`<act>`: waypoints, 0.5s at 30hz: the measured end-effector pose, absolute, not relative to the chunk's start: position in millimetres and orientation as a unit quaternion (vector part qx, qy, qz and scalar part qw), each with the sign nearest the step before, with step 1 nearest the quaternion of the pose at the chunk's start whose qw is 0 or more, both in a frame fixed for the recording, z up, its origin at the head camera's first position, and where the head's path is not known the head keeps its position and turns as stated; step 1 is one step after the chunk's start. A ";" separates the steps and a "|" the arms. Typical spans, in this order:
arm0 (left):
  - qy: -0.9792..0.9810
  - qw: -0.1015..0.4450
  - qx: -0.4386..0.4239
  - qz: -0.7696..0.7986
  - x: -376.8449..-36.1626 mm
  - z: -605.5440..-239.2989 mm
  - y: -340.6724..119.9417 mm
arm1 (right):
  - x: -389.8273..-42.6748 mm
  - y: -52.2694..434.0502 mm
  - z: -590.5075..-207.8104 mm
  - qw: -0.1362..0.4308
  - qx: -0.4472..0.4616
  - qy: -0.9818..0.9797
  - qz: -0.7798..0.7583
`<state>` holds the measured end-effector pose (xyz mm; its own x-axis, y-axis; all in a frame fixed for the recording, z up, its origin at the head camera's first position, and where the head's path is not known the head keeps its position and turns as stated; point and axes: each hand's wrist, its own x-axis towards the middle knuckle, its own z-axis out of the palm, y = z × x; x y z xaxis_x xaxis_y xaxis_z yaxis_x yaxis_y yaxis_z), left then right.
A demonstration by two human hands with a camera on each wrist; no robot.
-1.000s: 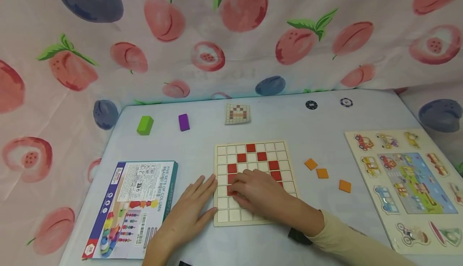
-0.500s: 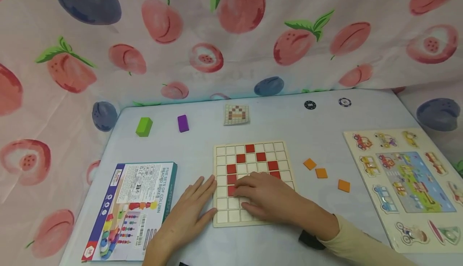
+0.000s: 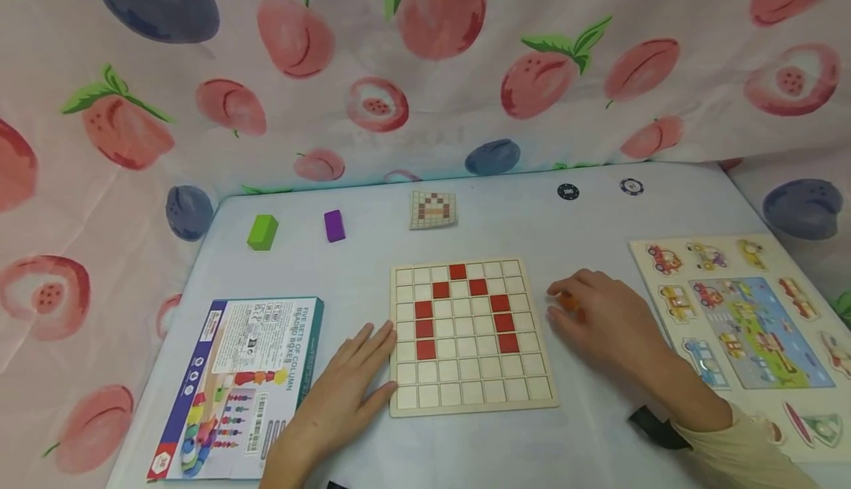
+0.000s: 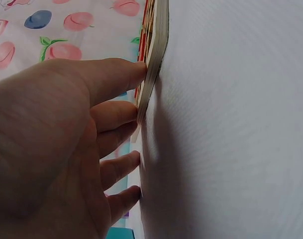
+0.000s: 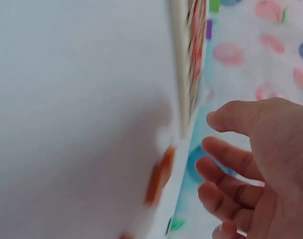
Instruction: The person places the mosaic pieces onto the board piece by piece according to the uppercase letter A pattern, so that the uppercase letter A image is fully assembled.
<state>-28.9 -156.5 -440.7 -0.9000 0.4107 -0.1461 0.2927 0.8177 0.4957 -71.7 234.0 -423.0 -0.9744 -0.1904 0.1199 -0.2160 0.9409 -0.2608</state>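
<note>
A square wooden grid board (image 3: pixel 475 407) lies flat, with several red tiles (image 3: pixel 457 272) forming a pointed arch in its cells. Along its left edge rests my left hand (image 3: pixel 349 378), fingers extended; the left wrist view shows the thumb and forefinger touching the board's side. To the right of the board my right hand (image 3: pixel 608 326) hovers over the loose orange tiles, thumb and fingers parted around one orange tile (image 3: pixel 569 302). Seen from the right wrist, the fingers are bent loosely with a gap to the thumb, and blurred orange tiles (image 5: pixel 153 184) lie beyond them. The hand hides the other orange tiles in the head view.
A small pattern card (image 3: pixel 433 210) lies behind the board. Further left are a purple block (image 3: pixel 335 226), a green block (image 3: pixel 262 233) and a boxed toy (image 3: pixel 239 385). A picture puzzle (image 3: pixel 758 326) sits at right, with two chips (image 3: pixel 568 192) behind.
My right hand has left the board's left-side red tiles and moved right to the orange tiles, uncovering the lower grid and right-hand red tiles. The left hand has stayed at the board's edge.
</note>
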 end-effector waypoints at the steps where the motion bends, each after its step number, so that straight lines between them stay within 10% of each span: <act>1: 0.945 0.125 0.185 0.238 -28.9 -440.7 -156.5 | -72.2 239.0 -424.6 0.050 0.092 -0.985 0.137; 15: 0.944 0.128 0.183 0.242 -29.2 -440.1 -156.0 | -76.0 259.1 -431.8 0.029 0.103 -0.987 0.120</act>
<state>-29.2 -156.0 -440.1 -0.9001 0.4082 -0.1520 0.2845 0.8153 0.5044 -76.0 259.1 -431.8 -0.9769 -0.1971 0.0823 -0.2111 0.9496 -0.2316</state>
